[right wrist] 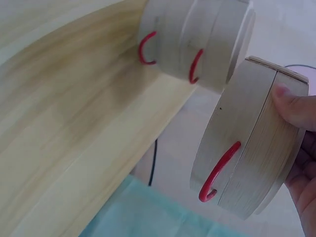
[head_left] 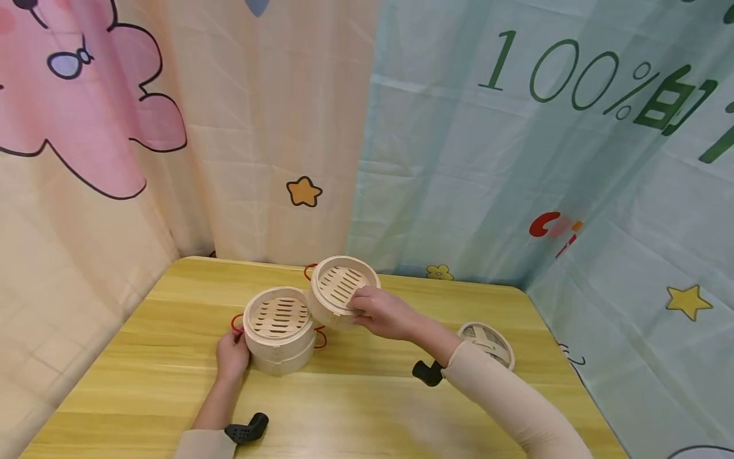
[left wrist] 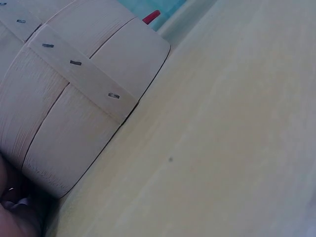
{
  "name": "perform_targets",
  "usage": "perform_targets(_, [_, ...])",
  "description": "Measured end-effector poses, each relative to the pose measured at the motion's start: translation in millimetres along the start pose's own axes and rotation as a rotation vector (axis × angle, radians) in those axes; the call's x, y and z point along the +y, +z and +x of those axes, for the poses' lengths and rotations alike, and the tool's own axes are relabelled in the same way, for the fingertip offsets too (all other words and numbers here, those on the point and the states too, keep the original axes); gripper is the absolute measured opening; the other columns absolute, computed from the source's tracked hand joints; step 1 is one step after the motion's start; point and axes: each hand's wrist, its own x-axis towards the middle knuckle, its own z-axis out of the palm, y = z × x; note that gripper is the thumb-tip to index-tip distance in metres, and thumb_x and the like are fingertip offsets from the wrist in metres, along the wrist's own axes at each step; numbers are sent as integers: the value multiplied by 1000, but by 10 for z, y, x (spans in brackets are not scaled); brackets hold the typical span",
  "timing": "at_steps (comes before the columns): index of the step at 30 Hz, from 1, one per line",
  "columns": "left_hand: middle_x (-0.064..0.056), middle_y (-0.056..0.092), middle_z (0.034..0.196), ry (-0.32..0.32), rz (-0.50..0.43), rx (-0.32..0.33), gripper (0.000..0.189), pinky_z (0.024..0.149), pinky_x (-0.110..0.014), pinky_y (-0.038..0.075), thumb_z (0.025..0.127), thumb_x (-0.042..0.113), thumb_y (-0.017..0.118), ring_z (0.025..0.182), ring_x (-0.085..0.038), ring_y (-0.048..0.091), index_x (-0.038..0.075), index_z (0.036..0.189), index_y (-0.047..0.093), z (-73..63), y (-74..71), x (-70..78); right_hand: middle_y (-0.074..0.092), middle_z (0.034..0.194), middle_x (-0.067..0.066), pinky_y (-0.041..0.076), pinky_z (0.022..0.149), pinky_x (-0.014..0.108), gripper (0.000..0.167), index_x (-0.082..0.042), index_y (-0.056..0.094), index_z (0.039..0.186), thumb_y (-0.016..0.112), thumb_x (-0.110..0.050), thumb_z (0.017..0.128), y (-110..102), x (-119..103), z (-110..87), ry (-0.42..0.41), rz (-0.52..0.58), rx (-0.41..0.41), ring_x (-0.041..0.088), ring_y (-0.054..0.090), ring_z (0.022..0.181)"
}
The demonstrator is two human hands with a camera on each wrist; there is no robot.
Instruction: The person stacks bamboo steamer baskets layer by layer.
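My right hand (head_left: 387,313) grips the near right rim of a round bamboo steamer basket (head_left: 342,280) with a slatted floor. In the right wrist view, the thumb presses its pale side wall, which carries a red loop handle (right wrist: 219,173). This basket is raised and tilted, close beside and behind a stack of two bamboo steamer baskets (head_left: 281,347) on the table. My left hand (head_left: 232,357) holds the left side of the stack, near a red loop (head_left: 237,323). Its fingers (left wrist: 17,207) are dark and partly cut off at the lower left of the left wrist view.
A woven bamboo lid (head_left: 487,344) lies on the wooden table (head_left: 355,408) to the right, partly behind my right sleeve (head_left: 504,395). Printed curtains (head_left: 275,127) hang behind the table's back edge and along the sides. Black wrist mounts (head_left: 246,430) are on both wrists.
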Motion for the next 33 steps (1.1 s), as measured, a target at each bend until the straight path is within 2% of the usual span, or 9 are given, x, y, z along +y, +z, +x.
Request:
perform_targets(6, [-34,55,110,8,-1,-7,27,73,-10,36,90,-4,43,104,-38,51,-20,109,54,10,6,-8,59,91,2,44,80,23,14,-5,65,92,71,-11,81,52,-65,293,-80,9,-11,14,53,85])
perform_targets(9, [-34,55,111,9,7,-12,27,77,-16,38,90,-5,43,104,-39,50,-20,109,55,26,9,-19,59,91,3,43,80,22,14,-4,65,92,70,-10,81,90,-86,411,-116,34,-25,14,52,85])
perform_targets(14, [-34,57,105,16,26,-4,25,72,-15,38,90,-4,44,98,-38,52,-20,105,57,27,0,-21,59,92,3,42,83,21,14,-4,65,93,70,-9,81,140,-122,565,-159,58,-42,15,52,87])
perform_targets(17, [-35,57,103,13,28,6,25,72,-19,39,90,-4,44,96,-37,53,-20,104,57,24,2,-22,60,94,4,41,84,20,15,-3,65,95,69,-10,82,162,-140,629,-168,63,-62,15,53,88])
perform_targets(24, [-34,55,110,-17,-11,-1,27,86,-39,40,91,-2,44,103,-39,51,-19,109,55,21,13,-14,61,98,4,41,86,20,17,-4,64,98,68,-11,83,184,-186,730,-157,60,-146,16,53,92])
perform_targets(33, [-36,51,115,-42,-44,-25,29,93,-45,36,91,-4,40,109,-42,47,-21,112,52,10,9,-23,61,98,4,40,86,20,16,-4,64,98,67,-9,83,224,-193,796,-169,87,-181,15,53,93])
